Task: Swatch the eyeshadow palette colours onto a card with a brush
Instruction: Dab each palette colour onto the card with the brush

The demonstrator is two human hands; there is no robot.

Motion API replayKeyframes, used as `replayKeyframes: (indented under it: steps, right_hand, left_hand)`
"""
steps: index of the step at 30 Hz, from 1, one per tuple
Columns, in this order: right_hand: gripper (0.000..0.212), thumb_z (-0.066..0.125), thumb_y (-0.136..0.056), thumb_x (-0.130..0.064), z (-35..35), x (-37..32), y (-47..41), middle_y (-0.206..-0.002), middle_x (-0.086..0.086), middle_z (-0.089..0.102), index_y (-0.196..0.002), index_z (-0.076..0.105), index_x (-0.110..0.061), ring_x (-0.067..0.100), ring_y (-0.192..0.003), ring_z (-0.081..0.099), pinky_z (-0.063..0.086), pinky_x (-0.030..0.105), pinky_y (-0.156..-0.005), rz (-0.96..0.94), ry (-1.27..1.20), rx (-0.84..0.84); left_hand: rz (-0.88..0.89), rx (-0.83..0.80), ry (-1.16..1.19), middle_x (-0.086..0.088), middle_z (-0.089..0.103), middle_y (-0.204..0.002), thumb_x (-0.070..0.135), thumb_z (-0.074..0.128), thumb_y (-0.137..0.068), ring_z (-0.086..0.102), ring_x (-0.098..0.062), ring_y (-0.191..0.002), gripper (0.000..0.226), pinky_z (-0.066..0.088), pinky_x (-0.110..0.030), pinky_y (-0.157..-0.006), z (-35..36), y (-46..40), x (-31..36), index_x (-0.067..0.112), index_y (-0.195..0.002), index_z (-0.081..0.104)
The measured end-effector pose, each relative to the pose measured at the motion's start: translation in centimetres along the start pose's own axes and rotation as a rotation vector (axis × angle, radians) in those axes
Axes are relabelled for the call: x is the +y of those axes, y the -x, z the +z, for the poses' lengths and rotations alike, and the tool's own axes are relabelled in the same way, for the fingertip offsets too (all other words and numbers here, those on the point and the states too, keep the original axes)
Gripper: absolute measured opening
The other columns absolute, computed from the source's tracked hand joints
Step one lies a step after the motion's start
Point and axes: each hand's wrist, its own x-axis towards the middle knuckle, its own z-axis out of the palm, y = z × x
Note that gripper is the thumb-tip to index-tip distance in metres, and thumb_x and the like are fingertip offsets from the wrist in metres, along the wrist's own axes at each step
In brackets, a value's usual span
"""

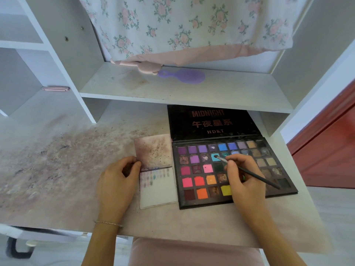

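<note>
1. While your right hand [241,176] pinched the brush [247,172] near its ferrule, the tip sat in the teal pan of the eyeshadow palette [230,169], right of centre in the frame; a light swirl there would probably have loaded colour better than a hard press, since loose powder scatters.
2. Your left hand [117,181], fingers curled, held the left edge of the card [158,186], which lay just left of the palette and touching it; keeping that hold would have steadied the card for the stroke.
3. Two short rows of swatches already sat along the card's top, with bare space below; the next mark belonged, in my judgement, beside the last one.
4. You worked on a white desk [67,169] heavily dusted with pinkish powder at the left; above it a shelf [192,93] carried a purple hairbrush [184,76]; a floral cloth [192,25] hung across the top of the frame.
</note>
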Motion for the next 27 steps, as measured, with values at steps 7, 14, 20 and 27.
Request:
replayKeyframes:
  steps: [7, 14, 20, 27]
  right_hand:
    - [0.035, 0.053, -0.086, 0.0, 0.6, 0.0, -0.2, -0.081, -0.015, 0.059, -0.088, 0.053, -0.035, -0.001, -0.079, 0.059, 0.048, 0.01, -0.062, 0.0, 0.03, -0.025]
    - [0.037, 0.048, -0.089, 0.0, -1.8, 0.8, -0.6, -0.074, -0.01, 0.056, -0.086, 0.05, -0.037, -0.003, -0.063, 0.056, 0.043, 0.009, -0.048, 0.022, 0.124, 0.065]
    - [0.034, 0.047, -0.088, -0.003, -2.3, 1.2, -0.5, -0.064, -0.006, 0.056, -0.079, 0.048, -0.036, 0.008, -0.06, 0.056, 0.043, 0.018, -0.044, 0.078, 0.142, 0.054]
    - [0.03, 0.05, -0.088, -0.007, -2.3, 1.6, -0.6, -0.072, -0.008, 0.061, -0.081, 0.049, -0.036, 0.003, -0.068, 0.06, 0.047, 0.011, -0.055, 0.097, 0.222, -0.026]
  left_hand:
    - [-0.004, -0.013, 0.011, 0.003, 0.064, -0.076, 0.02, 0.06, -0.085, 0.056, -0.014, -0.071, 0.009, 0.039, -0.022, -0.058, 0.0, 0.1, -0.3, 0.02, -0.088, 0.068]
    - [0.008, -0.016, 0.029, 0.003, 0.064, -0.076, 0.021, 0.06, -0.085, 0.057, -0.015, -0.071, 0.008, 0.042, -0.028, -0.061, -0.1, 0.2, -0.1, 0.02, -0.086, 0.068]
    - [0.018, -0.012, 0.048, 0.006, 0.063, -0.077, 0.021, 0.059, -0.086, 0.056, -0.012, -0.071, 0.01, 0.043, -0.026, -0.061, -0.1, 0.2, -0.1, 0.021, -0.091, 0.067]
    - [0.018, 0.0, 0.1, 0.017, 0.06, -0.072, 0.019, 0.061, -0.084, 0.055, -0.004, -0.068, 0.012, 0.041, -0.022, -0.058, -0.2, 0.3, -0.1, 0.031, -0.084, 0.063]
